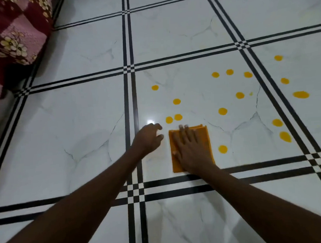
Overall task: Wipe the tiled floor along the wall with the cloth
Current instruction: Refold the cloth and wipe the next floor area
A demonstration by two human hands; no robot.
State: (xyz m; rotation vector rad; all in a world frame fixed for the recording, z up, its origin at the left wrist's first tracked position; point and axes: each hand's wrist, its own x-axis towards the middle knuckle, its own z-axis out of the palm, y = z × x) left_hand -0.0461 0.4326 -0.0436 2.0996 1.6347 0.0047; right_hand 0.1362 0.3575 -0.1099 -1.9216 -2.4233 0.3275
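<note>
Fingers (pixel 184 133) of the right hand (pixel 188 149) lie straight and a little spread, pressed flat on top of the folded orange cloth (pixel 206 143), with the fingertips reaching almost to its far edge and the palm covering its near half. Nothing is pinched or curled there; the hand simply bears down on the fabric.

Just beside it, the left hand (pixel 147 139) is held over the white floor tile (pixel 81 137), its fingers bent loosely and the tips pointing towards the cloth, holding nothing. Whether those tips touch the tile I cannot tell; the hand is slightly blurred.

That cloth sits on the tiled floor (pixel 169 36), on a marble-look tile edged by black and white border strips (pixel 132 96), with its near end close to the strip that runs crosswise. Beyond and to the right of it the same tile is dotted with round yellow spots (pixel 222 111); two lie just past the fingertips, one sits just beside the cloth's right edge, and a few more spread onto the next tile to the right.

At the far left, a maroon and pink floral fabric (pixel 14 42) hangs down to the floor.
</note>
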